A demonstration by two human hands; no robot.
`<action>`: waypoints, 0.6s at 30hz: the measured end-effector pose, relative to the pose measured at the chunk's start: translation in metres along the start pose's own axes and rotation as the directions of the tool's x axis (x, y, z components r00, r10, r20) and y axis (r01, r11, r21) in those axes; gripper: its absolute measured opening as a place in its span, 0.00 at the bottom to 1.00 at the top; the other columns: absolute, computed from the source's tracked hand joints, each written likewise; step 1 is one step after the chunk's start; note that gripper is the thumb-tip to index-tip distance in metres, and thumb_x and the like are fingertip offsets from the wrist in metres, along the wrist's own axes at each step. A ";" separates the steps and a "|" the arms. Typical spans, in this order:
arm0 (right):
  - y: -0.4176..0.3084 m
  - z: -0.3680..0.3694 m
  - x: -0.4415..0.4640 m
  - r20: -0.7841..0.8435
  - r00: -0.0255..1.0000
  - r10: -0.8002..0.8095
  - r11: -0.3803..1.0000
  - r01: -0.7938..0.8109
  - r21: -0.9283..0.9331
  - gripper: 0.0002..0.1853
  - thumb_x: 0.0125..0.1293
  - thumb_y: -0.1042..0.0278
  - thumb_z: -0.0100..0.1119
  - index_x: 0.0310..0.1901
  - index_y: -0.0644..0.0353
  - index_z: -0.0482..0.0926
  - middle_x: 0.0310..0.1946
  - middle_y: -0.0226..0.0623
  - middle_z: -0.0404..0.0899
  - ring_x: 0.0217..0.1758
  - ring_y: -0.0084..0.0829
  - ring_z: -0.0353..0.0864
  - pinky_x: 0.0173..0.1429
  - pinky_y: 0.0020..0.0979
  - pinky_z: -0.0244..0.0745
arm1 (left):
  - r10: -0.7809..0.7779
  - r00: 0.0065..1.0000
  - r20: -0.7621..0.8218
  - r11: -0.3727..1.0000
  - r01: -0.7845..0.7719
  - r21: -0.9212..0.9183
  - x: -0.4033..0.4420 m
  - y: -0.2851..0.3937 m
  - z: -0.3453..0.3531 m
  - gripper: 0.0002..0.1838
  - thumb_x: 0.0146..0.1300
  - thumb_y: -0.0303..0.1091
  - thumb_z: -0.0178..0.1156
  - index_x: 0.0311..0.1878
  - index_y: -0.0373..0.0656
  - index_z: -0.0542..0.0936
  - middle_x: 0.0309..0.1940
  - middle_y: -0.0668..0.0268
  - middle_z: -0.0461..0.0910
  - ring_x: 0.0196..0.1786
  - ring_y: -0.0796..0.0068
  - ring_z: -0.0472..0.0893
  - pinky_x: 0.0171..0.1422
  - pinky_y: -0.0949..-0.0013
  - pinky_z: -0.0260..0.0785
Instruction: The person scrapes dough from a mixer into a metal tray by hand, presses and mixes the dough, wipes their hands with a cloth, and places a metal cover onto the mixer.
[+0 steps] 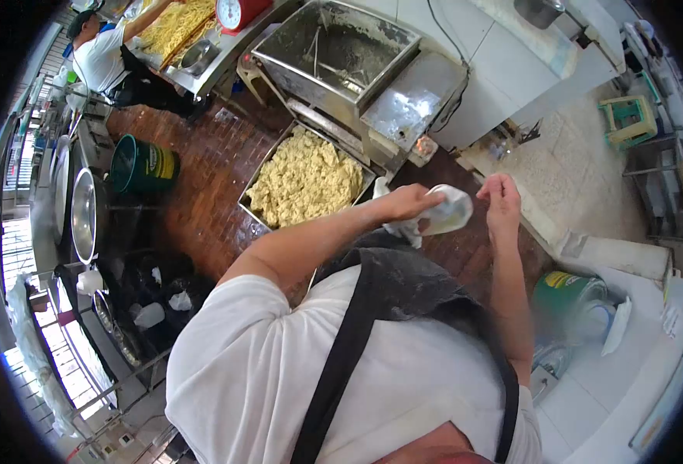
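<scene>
My left hand (pixel 409 203) is wrapped round a translucent plastic container (pixel 451 210), tilted with its wide end towards my right hand. White cloth or plastic (pixel 394 226) hangs just beside and below my left hand. Apart from the container, a short way to its right, my right hand (pixel 502 198) is raised with its fingers curled together; whatever they may hold is hidden. A metal tray (pixel 242 203) of lumpy yellowish dough (pixel 303 179) sits low in front of me, left of my hands.
A steel mixing machine (pixel 415 100) with a dough-smeared trough stands beyond the tray. Another person (pixel 105 58) works at a table of noodles (pixel 175 31) far left. A green bucket (pixel 133 164) stands on the brick floor (pixel 202 185); a green-lidded container (pixel 570 298) is at right.
</scene>
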State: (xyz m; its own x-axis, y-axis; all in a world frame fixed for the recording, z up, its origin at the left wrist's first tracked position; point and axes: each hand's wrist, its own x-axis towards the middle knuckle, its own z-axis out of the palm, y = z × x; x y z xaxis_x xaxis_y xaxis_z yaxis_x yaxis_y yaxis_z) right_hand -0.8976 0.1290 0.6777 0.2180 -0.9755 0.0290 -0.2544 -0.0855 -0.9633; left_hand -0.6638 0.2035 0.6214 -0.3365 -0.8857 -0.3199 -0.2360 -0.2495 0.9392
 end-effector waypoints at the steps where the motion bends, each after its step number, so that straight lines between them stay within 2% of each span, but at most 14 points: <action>1: -0.004 0.003 0.006 -0.014 1.000 -0.015 0.999 0.016 0.031 0.13 0.80 0.59 0.59 0.44 0.62 0.82 0.30 0.29 0.80 0.34 0.21 0.80 0.41 0.27 0.77 | -0.019 0.996 0.082 0.998 0.015 0.054 -0.008 0.006 -0.010 0.36 0.77 0.66 0.50 0.39 0.38 0.87 0.27 0.61 0.87 0.36 0.66 0.86 0.48 0.60 0.76; 2: -0.016 0.009 0.012 -0.008 0.999 -0.042 0.997 0.041 -0.058 0.13 0.79 0.60 0.60 0.46 0.63 0.83 0.28 0.29 0.80 0.31 0.21 0.80 0.39 0.27 0.77 | -0.027 0.999 0.036 0.996 0.024 0.082 -0.012 0.003 -0.009 0.34 0.76 0.64 0.52 0.41 0.38 0.87 0.30 0.60 0.87 0.37 0.67 0.86 0.48 0.60 0.76; 4: -0.045 0.028 0.027 0.053 0.995 -0.082 0.994 0.086 -0.071 0.11 0.77 0.62 0.62 0.44 0.63 0.84 0.28 0.31 0.81 0.31 0.22 0.81 0.39 0.28 0.78 | -0.030 1.000 -0.004 0.992 0.030 0.121 -0.022 0.008 -0.014 0.32 0.76 0.63 0.54 0.43 0.38 0.87 0.32 0.59 0.88 0.39 0.68 0.85 0.49 0.61 0.76; 6: -0.061 0.051 0.048 0.075 0.991 -0.108 0.988 0.115 -0.099 0.10 0.76 0.64 0.63 0.43 0.64 0.84 0.28 0.33 0.82 0.31 0.23 0.82 0.40 0.28 0.79 | -0.076 0.997 -0.016 0.992 0.077 0.098 -0.036 0.033 -0.030 0.31 0.77 0.59 0.56 0.57 0.36 0.85 0.42 0.59 0.88 0.46 0.73 0.83 0.54 0.62 0.75; 8: -0.068 0.076 0.071 0.147 0.959 -0.243 0.953 0.265 -0.147 0.07 0.72 0.68 0.65 0.43 0.63 0.85 0.30 0.34 0.85 0.34 0.22 0.84 0.41 0.28 0.79 | -0.097 0.995 0.002 0.991 0.097 0.092 -0.042 0.032 -0.045 0.30 0.77 0.58 0.57 0.59 0.37 0.84 0.43 0.59 0.88 0.47 0.72 0.83 0.55 0.63 0.74; 11: -0.081 0.124 0.094 0.208 0.952 -0.224 0.945 0.264 -0.195 0.06 0.69 0.70 0.66 0.43 0.62 0.86 0.32 0.38 0.87 0.35 0.27 0.86 0.43 0.31 0.80 | -0.148 0.989 -0.005 0.985 0.148 0.090 -0.053 0.028 -0.065 0.29 0.76 0.56 0.60 0.61 0.37 0.84 0.46 0.57 0.88 0.49 0.71 0.83 0.57 0.63 0.74; 13: -0.066 0.169 0.110 0.414 0.850 -0.324 0.914 0.395 -0.096 0.15 0.68 0.70 0.65 0.55 0.58 0.85 0.39 0.43 0.88 0.40 0.34 0.87 0.47 0.35 0.81 | -0.186 0.982 -0.021 0.976 0.187 0.115 -0.050 0.031 -0.074 0.27 0.75 0.53 0.63 0.62 0.38 0.84 0.49 0.55 0.89 0.51 0.69 0.84 0.60 0.63 0.73; 15: -0.078 0.208 0.105 0.585 0.765 -0.269 0.949 0.315 0.025 0.27 0.69 0.68 0.64 0.70 0.54 0.75 0.46 0.46 0.88 0.47 0.39 0.87 0.54 0.38 0.81 | -0.228 0.974 0.008 0.968 0.226 0.106 -0.046 0.029 -0.076 0.26 0.74 0.51 0.64 0.62 0.39 0.84 0.49 0.54 0.89 0.52 0.69 0.84 0.62 0.61 0.73; 17: -0.093 0.224 0.116 0.747 0.657 -0.103 0.943 0.304 -0.138 0.38 0.69 0.62 0.68 0.79 0.50 0.64 0.55 0.48 0.85 0.57 0.43 0.86 0.62 0.39 0.80 | -0.144 0.989 -0.040 0.987 0.147 0.065 -0.044 0.036 -0.087 0.25 0.75 0.51 0.62 0.61 0.39 0.84 0.49 0.53 0.89 0.55 0.69 0.84 0.63 0.60 0.72; 18: -0.092 0.220 0.122 0.731 0.676 -0.092 0.945 0.290 -0.150 0.38 0.69 0.62 0.68 0.79 0.50 0.64 0.55 0.48 0.85 0.57 0.43 0.86 0.62 0.39 0.80 | -0.158 0.984 -0.077 0.976 0.167 0.138 -0.041 0.025 -0.102 0.24 0.76 0.49 0.61 0.64 0.40 0.81 0.52 0.53 0.87 0.58 0.67 0.83 0.65 0.61 0.73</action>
State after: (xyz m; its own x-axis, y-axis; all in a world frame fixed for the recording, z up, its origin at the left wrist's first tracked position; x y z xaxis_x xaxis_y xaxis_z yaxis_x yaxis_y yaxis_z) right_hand -0.6404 0.0626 0.7111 0.8593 -0.5041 -0.0870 -0.3184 -0.3941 -0.8622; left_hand -0.5632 0.1937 0.6704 -0.2235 -0.8628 -0.4535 -0.4126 -0.3378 0.8460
